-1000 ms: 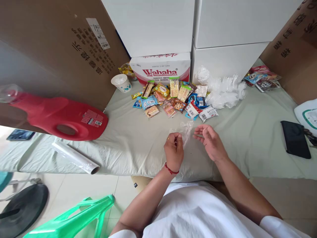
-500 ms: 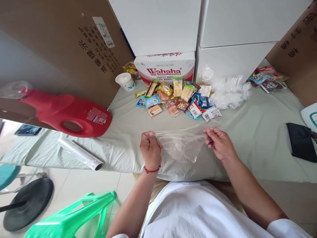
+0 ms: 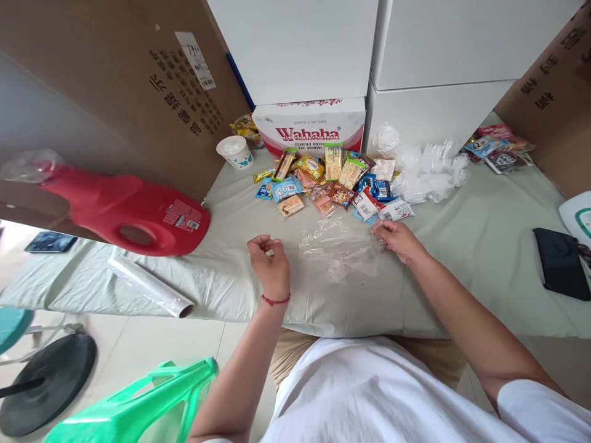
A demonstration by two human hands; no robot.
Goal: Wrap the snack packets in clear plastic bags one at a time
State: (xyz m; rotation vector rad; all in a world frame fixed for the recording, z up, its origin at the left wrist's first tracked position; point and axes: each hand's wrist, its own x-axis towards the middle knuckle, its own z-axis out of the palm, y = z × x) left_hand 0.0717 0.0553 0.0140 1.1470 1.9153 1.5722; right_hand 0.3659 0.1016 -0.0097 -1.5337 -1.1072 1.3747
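A clear plastic bag [image 3: 339, 246] lies loosely over the cloth in front of me, thin and crumpled, its lower part bunched. At its right edge my right hand [image 3: 398, 240] pinches the film between thumb and fingers. To the left of the bag, my left hand [image 3: 270, 264] is apart from it. Its fingers are loosely curled, with a gap between them and the thumb, and it holds nothing. Just beyond the bag is a pile of small wrapped snacks [image 3: 342, 195] in several colours. A wad of clear plastic bags [image 3: 429, 172] sits right of the pile.
A red jug [image 3: 138, 212] lies on its side at left, near a film roll [image 3: 150, 286]. Behind the snacks stand a paper cup [image 3: 235, 152] and a Wahaha carton [image 3: 309, 126]. At right lies a black pouch [image 3: 561, 261]. A green stool [image 3: 133, 406] is below the cloth-covered surface [image 3: 462, 271].
My left hand has let go of the bag and moved left. The bag, stretched between both hands before, now lies lower and flatter; my right hand has shifted slightly forward with its edge.
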